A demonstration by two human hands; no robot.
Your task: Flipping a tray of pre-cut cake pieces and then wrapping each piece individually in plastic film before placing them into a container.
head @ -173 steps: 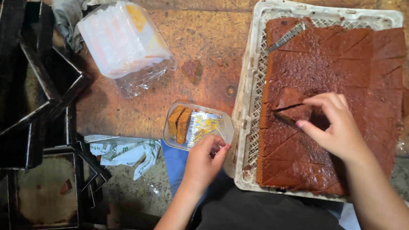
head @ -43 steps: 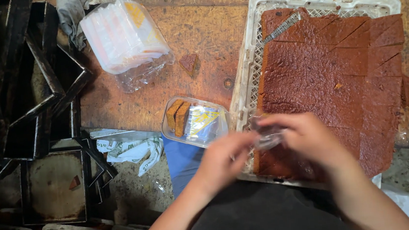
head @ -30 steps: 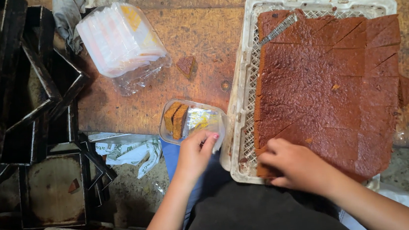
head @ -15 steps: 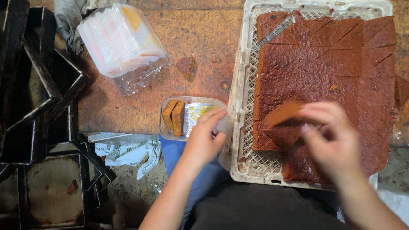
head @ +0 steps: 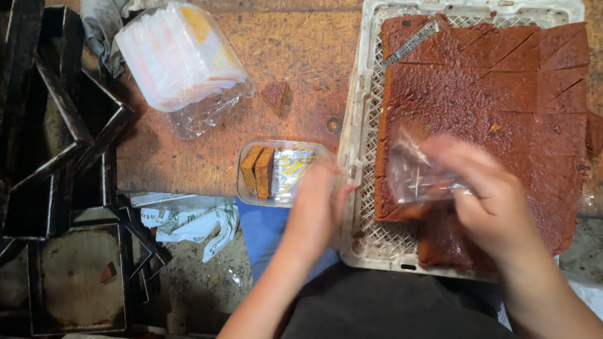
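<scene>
Seen from above, the right hand (head: 494, 208) pinched a small clear plastic wrapper (head: 417, 175) over the cut brown cake slab (head: 482, 98) in its white crate (head: 362, 114), while the left hand (head: 315, 208), its grip unclear, touched the clear tub (head: 280, 171) holding two slices.

Both your forearms are bare from the fingers back to the elbows: no sleeves, gloves, rings or watch show on your left hand (head: 315, 211) or your right hand (head: 494, 208). Behind the wrists, near your body, you wear dark grey cloth.
</scene>
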